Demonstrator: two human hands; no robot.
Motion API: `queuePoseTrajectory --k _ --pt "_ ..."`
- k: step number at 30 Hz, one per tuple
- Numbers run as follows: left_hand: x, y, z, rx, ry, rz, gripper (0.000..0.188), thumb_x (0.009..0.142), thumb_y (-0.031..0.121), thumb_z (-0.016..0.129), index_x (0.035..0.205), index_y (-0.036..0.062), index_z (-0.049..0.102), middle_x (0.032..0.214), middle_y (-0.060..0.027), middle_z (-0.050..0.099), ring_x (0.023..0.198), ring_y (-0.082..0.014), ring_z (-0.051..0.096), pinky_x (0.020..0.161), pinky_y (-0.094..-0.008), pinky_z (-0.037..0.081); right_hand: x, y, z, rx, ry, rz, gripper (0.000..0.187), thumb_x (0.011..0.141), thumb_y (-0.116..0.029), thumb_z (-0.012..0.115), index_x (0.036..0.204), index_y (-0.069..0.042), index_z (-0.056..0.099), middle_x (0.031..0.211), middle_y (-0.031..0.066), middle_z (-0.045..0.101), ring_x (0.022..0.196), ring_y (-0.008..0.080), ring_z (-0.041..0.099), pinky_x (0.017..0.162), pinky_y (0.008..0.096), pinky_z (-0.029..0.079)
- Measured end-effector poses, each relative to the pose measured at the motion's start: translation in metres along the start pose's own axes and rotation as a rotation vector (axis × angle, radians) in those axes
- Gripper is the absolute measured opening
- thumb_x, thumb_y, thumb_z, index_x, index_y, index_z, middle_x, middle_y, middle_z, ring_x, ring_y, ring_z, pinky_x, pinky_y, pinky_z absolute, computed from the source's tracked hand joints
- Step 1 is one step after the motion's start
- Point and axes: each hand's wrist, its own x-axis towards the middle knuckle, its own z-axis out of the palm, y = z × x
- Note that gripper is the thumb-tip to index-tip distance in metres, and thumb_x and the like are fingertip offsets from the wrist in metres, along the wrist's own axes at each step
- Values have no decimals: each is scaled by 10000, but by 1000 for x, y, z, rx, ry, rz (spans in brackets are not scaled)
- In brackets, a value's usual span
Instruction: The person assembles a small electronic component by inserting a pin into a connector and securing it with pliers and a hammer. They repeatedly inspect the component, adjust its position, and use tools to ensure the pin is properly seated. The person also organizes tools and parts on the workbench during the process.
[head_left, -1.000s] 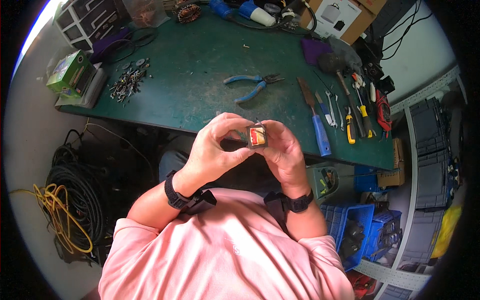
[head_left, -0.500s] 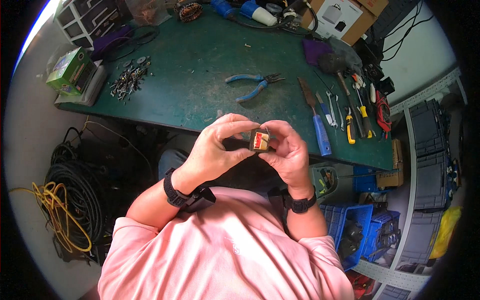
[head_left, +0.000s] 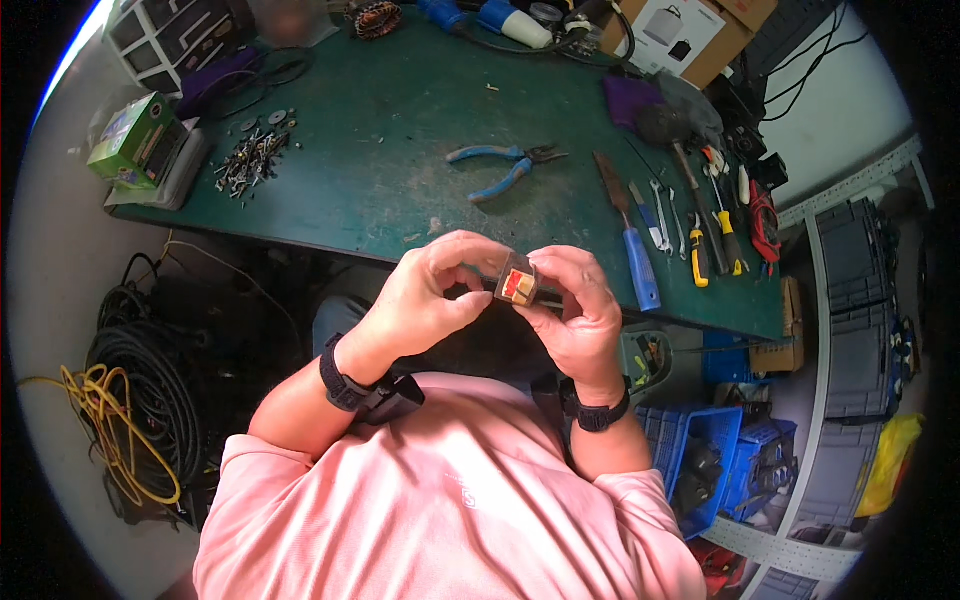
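Note:
Above the bench's front edge, a small transformer (head_left: 519, 287) with a dark square frame, a yellowish middle and a red patch is between my hands. My left hand (head_left: 435, 290) has its index finger at the upper left corner and its thumb beside the left edge. My right hand (head_left: 575, 310) pinches the right side with thumb and fingers. The fingers hide part of the frame. Beyond them, blue-handled pliers (head_left: 505, 172) lie on the green bench (head_left: 380, 190) with their handles spread.
Screws and washers (head_left: 252, 160) lie heaped at the left, near a green box (head_left: 140, 140). To the right are a blue-handled file (head_left: 640, 265), wrenches, screwdrivers and a hammer (head_left: 690, 165). Blue crates (head_left: 725, 470) stand below right; coiled cable (head_left: 150, 380) is on the floor at left.
The transformer has turned and tilted slightly between my fingers. My left thumb has shifted a little to the left along its edge, and my right fingers have moved slightly.

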Motion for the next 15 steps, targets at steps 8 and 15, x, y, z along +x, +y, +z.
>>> queuePoseTrajectory --k 8,15 --pt "-2 -2 -2 -103 52 -31 229 841 -16 694 1064 -36 648 992 -69 661 916 -122 628 813 -257 522 3 -5 3 -96 -20 -75 433 715 104 747 1094 -94 677 1142 98 590 970 208 630 830 297 522" --pt "-1 -1 -5 65 37 166 165 820 -10 721 969 -23 651 969 -93 633 902 -164 612 811 -283 500 0 -7 4 -210 -33 -199 472 745 143 708 1147 -100 673 1151 98 556 936 179 624 796 263 525"
